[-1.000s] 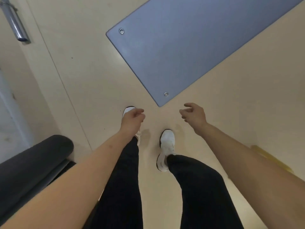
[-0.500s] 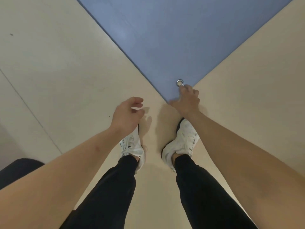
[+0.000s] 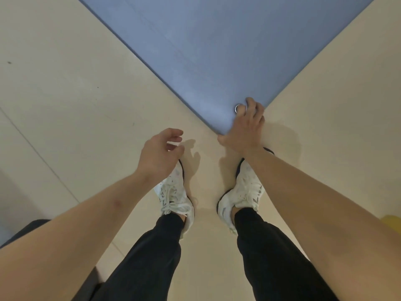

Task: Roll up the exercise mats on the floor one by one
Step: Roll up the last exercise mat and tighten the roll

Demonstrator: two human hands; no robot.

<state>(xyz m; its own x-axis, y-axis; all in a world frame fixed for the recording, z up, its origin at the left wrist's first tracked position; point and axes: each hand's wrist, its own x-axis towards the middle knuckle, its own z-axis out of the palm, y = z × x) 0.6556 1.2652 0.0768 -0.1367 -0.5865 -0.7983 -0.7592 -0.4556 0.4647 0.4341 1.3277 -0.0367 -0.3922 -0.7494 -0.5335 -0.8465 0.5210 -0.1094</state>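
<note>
A blue-grey exercise mat (image 3: 217, 51) lies flat on the beige floor, its near corner pointing at my feet. My right hand (image 3: 245, 124) holds that corner: the fingers lie on top beside a metal eyelet (image 3: 237, 108) and the thumb sits at the corner's tip. My left hand (image 3: 161, 152) hovers above my left shoe with its fingers loosely curled and nothing in it, a short way left of the mat's corner.
My white shoes (image 3: 175, 198) and black trouser legs stand just short of the mat's corner. A dark padded object (image 3: 19, 232) shows at the lower left edge. A yellow thing (image 3: 391, 220) peeks in at the right edge. Floor seams run diagonally on the left.
I bent down and closer to the mat. My right hand went from empty air to the mat's near corner and settled its fingers over it. My left hand stays free.
</note>
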